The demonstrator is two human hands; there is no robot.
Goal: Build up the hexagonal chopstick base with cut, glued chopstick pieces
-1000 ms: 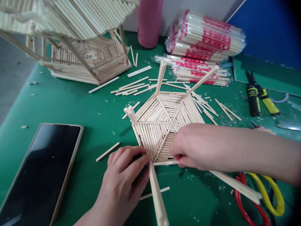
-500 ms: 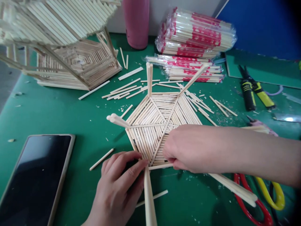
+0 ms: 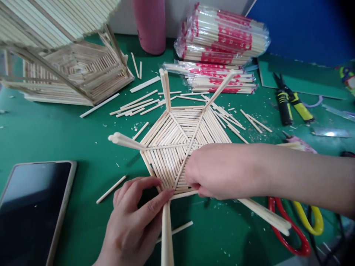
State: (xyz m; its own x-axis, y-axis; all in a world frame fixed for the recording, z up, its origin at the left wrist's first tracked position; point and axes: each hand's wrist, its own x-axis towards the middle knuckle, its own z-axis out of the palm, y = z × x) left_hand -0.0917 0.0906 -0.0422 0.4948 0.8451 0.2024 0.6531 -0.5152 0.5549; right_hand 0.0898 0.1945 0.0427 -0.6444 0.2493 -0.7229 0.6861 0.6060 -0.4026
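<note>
A six-sided panel (image 3: 161,168) built of pale wooden sticks lies on the green table, with bundles of sticks standing up and outward from its corners. My left hand (image 3: 135,221) is at the near left corner, beside the bundle (image 3: 166,236) that points toward me. Its thumb and forefinger are closed on the panel's corner. Over the right part of the panel, my right hand (image 3: 216,171) is closed, its fingers pinching a wooden stick (image 3: 183,194) that lies along the near edge. The hand hides the stick's right end and part of the panel.
A finished-looking stick structure (image 3: 91,83) stands back left, near a pink bottle (image 3: 149,27). Wrapped chopstick packs (image 3: 222,40) are piled behind. Loose sticks (image 3: 135,105) lie around. Pliers (image 3: 291,101) and red-handled scissors (image 3: 301,238) are at right, a phone (image 3: 33,207) at left.
The whole view has shifted, so everything appears farther left. Both hands keep nearly the same places on the panel, and the stick at the near edge stays pinched.
</note>
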